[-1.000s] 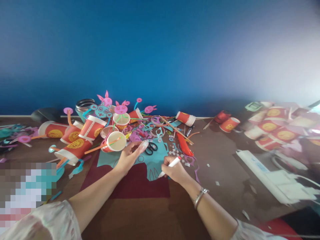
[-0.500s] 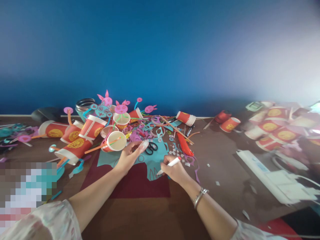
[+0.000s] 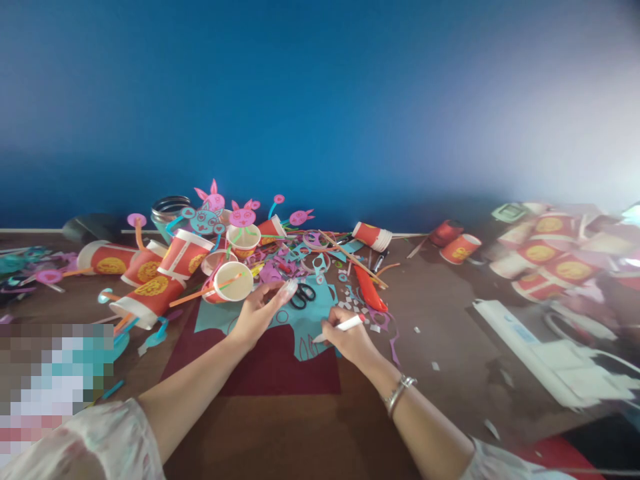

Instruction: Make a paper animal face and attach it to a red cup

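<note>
My right hand (image 3: 346, 333) grips a white marker (image 3: 351, 323) with a red end. Its tip is on the light blue paper (image 3: 311, 330), beside red pointed outlines drawn near the sheet's lower edge. My left hand (image 3: 263, 310) rests on the same paper, fingers closed around something small and whitish that I cannot make out. Just right of those fingers lie black-handled scissors (image 3: 303, 296), partly hidden by the hand. Under the blue paper is a dark red sheet (image 3: 250, 373). An upright paper cup (image 3: 235, 283) with an orange straw stands behind my left hand.
Red paper cups with straws and paper animal faces (image 3: 204, 221) crowd the left. Paper scraps (image 3: 295, 257) and an orange-red pouch-like item (image 3: 369, 288) lie ahead. A white power strip (image 3: 530, 353) and more cups (image 3: 555, 253) are at right, before a blue wall.
The marker's tip has shifted slightly left and up on the blue paper, its angle flatter. My left hand stays in place.
</note>
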Demonstrator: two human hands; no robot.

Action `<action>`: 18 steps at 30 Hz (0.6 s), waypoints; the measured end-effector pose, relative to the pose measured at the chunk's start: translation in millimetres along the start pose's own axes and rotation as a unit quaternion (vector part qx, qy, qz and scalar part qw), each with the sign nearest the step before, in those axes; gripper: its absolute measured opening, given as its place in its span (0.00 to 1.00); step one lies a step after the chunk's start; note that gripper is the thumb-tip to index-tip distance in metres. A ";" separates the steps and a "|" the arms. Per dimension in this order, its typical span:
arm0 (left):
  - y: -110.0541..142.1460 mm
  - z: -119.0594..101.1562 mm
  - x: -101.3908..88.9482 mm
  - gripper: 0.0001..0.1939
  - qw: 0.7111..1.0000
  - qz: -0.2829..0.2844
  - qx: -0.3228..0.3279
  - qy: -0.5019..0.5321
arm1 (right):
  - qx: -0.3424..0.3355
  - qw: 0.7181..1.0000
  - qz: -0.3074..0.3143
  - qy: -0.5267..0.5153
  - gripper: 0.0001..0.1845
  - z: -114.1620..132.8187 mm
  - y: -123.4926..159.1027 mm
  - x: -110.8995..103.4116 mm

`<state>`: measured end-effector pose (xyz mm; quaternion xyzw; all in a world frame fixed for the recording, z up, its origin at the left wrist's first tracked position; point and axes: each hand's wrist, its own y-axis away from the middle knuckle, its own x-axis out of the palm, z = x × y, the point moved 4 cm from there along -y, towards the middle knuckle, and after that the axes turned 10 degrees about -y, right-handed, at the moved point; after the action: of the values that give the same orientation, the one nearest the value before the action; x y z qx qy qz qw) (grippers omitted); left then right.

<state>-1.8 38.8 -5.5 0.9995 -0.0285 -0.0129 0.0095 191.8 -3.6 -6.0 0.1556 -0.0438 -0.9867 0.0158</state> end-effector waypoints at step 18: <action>-0.9 1.3 0.1 0.23 1.000 0.005 0.006 -0.001 | 0.036 0.999 0.036 -0.017 0.08 -2.9 2.2 0.4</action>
<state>-1.7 39.7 -6.8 0.9994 -0.0332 -0.0133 0.0034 192.3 -6.0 -8.7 0.1374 -0.0847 -0.9858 0.0454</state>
